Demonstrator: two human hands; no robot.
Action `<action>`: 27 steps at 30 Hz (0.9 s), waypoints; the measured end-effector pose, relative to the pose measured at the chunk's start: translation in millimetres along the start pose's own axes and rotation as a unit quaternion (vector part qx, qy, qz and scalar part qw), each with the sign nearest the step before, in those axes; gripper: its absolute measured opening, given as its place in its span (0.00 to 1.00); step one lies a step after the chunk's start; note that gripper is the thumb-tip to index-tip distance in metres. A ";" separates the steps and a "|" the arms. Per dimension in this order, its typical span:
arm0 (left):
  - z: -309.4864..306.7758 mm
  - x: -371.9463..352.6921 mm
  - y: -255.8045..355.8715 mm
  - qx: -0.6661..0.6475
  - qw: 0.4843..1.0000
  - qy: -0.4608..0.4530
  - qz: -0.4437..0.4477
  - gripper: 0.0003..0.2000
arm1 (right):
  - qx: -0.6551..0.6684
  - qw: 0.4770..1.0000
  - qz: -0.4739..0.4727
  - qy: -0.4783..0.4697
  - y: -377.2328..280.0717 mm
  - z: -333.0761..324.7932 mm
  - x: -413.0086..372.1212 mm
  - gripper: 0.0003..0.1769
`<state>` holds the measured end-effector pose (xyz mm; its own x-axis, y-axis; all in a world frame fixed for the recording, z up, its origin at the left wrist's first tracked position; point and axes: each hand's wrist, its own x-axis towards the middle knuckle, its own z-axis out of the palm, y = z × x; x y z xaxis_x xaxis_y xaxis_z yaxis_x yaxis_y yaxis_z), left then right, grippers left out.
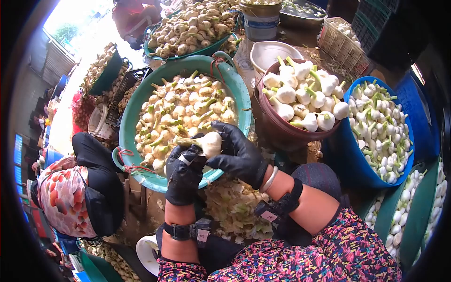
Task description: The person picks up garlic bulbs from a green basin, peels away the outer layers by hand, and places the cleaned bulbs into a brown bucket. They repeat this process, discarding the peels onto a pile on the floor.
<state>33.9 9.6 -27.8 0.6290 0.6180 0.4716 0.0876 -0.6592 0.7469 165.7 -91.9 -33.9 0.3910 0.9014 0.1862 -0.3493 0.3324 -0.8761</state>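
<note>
A white garlic bulb with a stub of stem pointing left is held over the near rim of a green tub. My left hand, black-gloved, is closed on its stem side from below. Something small and whitish shows at the left fingers; I cannot make out what it is. My right hand, also gloved, curves its fingers and thumb around the bulb's right side. In the tub lie many yellowish garlic bulbs in water. To the right, a maroon bucket is heaped with clean white bulbs.
A blue tub of white garlic stands at the right. Peeled skins lie below my hands. Another person in a floral head covering sits at the left. Farther back are a white basin, a crate and a heaped tub.
</note>
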 end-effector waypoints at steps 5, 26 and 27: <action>-6.2 9.8 28.4 -0.433 0.840 -0.002 -0.328 0.11 | 0.054 0.994 0.085 0.053 -3.6 4.7 1.4 0.24; 18.7 3.8 21.5 -0.101 0.991 -0.031 -0.078 0.08 | 0.024 0.996 0.066 0.050 -7.5 -7.3 -5.2 0.36; 14.3 4.0 17.5 -0.040 0.998 -0.047 -0.032 0.08 | -0.148 0.988 0.002 0.051 -4.2 -9.0 -6.4 0.34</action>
<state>49.1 -5.6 -19.6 0.6936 0.6126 0.3790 0.0697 -0.5808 0.8111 172.3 -101.5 -35.4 0.4797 0.8644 0.1505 -0.0930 0.2206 -0.9709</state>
